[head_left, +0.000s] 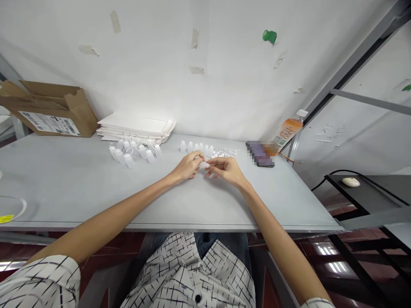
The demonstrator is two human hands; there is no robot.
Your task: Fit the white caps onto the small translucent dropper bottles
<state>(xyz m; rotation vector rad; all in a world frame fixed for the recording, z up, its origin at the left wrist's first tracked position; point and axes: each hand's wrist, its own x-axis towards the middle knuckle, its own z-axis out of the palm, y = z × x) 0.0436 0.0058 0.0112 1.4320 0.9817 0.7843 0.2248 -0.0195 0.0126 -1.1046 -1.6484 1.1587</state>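
Observation:
Above the grey table, my left hand and my right hand meet with their fingertips at a small translucent white bottle. Both hands pinch it, one from each side, and fingers partly cover it. Just behind them stands a row of several similar white bottles. Small white caps and thin white loops lie behind my right hand. Farther left, several white bottles stand in a group, some with loops attached.
An open cardboard box and a stack of white sheets are at the back left of the table. At the back right are a phone and an orange drink bottle. A white wall rises behind.

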